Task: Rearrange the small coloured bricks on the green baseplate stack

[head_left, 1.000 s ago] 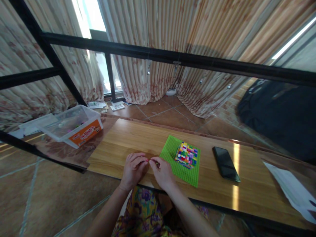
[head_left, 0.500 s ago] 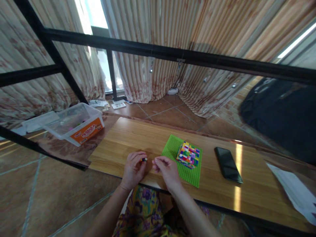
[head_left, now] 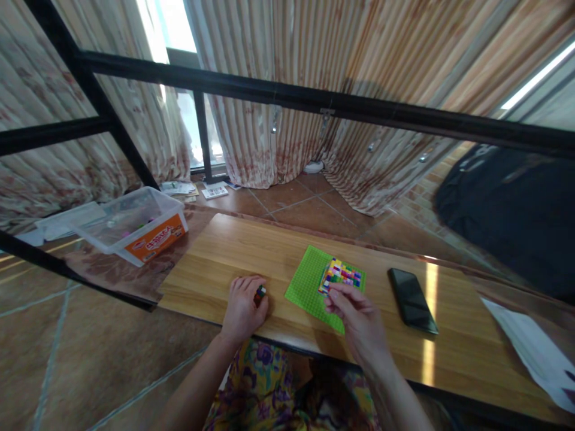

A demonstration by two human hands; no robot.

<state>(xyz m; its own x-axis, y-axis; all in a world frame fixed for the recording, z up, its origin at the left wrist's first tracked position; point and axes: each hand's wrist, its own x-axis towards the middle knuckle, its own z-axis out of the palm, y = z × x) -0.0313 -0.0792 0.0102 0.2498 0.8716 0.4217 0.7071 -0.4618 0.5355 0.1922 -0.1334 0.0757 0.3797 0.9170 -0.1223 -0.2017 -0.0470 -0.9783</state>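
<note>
Several small toy bricks (head_left: 260, 292) in mixed colours show between the thumb and curled fingers of my left hand (head_left: 245, 306), which rests on the wooden table. My right hand (head_left: 357, 314) is at the near-left corner of a block built of multicoloured bricks (head_left: 345, 273). Its thumb and index finger are pinched together; whatever lies between them is too small to make out. The block sits on a green studded baseplate (head_left: 305, 281), and my right hand covers part of both.
On the wooden table (head_left: 215, 251), a black phone (head_left: 412, 300) lies right of the baseplate, with white paper (head_left: 530, 347) at the right end. A clear plastic box (head_left: 135, 224) with an orange label stands on the floor at left. A black metal bar (head_left: 278, 93) crosses beyond the table.
My right hand has moved right, from beside my left hand to the brick block's near side. My left hand stays nearly in place with its bricks.
</note>
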